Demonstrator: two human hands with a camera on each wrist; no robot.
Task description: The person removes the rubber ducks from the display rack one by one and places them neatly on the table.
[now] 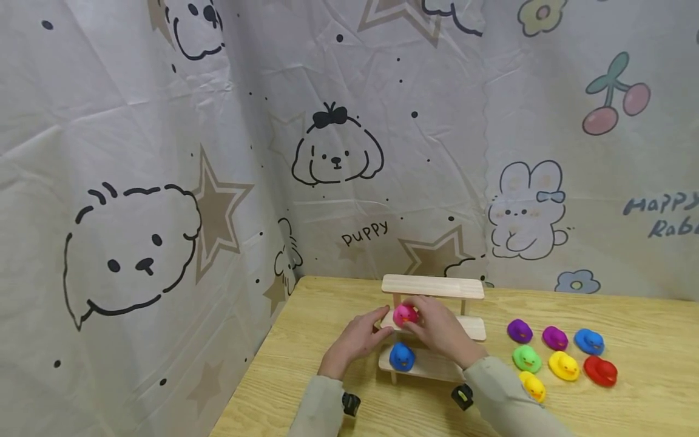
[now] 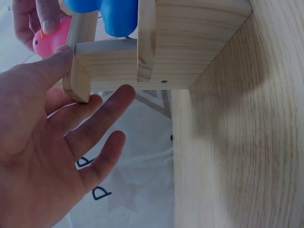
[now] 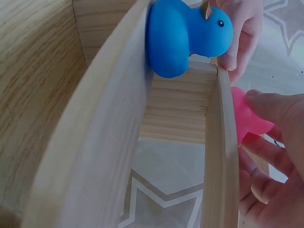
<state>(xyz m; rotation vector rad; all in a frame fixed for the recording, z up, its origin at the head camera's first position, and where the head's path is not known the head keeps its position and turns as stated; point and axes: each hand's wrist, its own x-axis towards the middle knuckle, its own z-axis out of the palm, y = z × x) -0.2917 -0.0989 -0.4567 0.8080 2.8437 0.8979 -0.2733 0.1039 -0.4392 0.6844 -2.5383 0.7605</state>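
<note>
A small wooden three-tier rack stands on the table. On its middle board, at the left end, sits a pink rubber duck, which my right hand pinches between thumb and fingers. The left hand holds the left end of that same board; in the left wrist view its thumb lies at the board's edge while the other fingers spread loosely below. A blue rubber duck rests on the lowest board, at its left end, under the pink one.
Right of the rack several rubber ducks stand on the wooden table: purple, magenta, blue, green, red and yellow. A printed cloth hangs behind and to the left.
</note>
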